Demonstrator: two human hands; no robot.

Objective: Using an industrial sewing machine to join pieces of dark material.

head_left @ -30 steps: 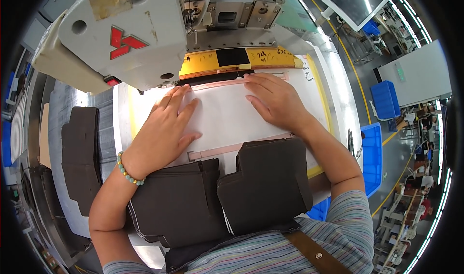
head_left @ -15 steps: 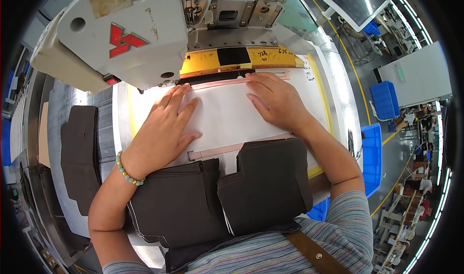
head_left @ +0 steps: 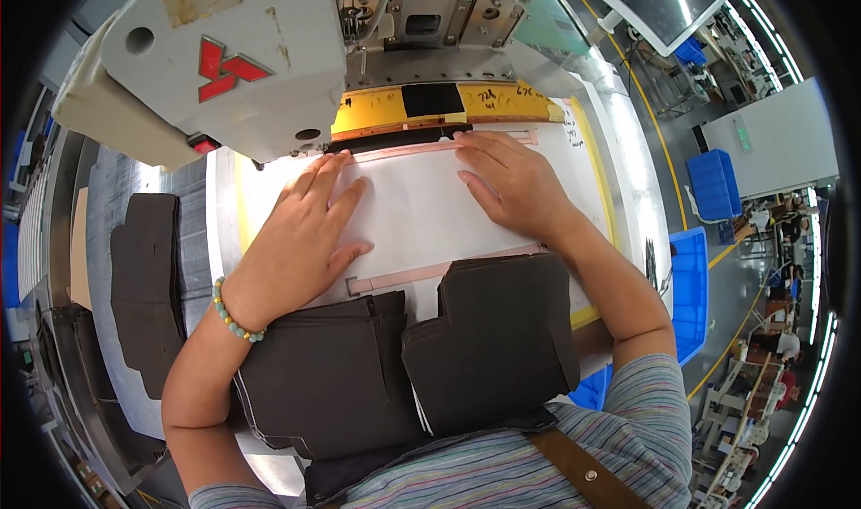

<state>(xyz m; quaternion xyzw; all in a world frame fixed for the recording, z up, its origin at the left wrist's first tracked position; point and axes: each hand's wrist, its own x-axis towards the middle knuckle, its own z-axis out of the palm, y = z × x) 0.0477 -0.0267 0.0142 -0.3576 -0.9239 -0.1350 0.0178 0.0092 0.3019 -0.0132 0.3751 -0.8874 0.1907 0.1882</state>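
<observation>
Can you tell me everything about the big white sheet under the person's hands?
The white sheet looks smooth and flat, like paper or thin plastic. Yellow bands run along its left and right sides, and two pinkish strips cross it, one far, one near. Dark handwriting marks its far right part. The left hand and right hand lie palm-down over it. Dark stacks hide part of its near side; I can't tell if they touch it.

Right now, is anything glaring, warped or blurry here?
In the head view, a pale streak of glare crosses the screen; in that same view, straight edges bow toward the black rim, while the left hand and right hand look fairly sharp.
</observation>
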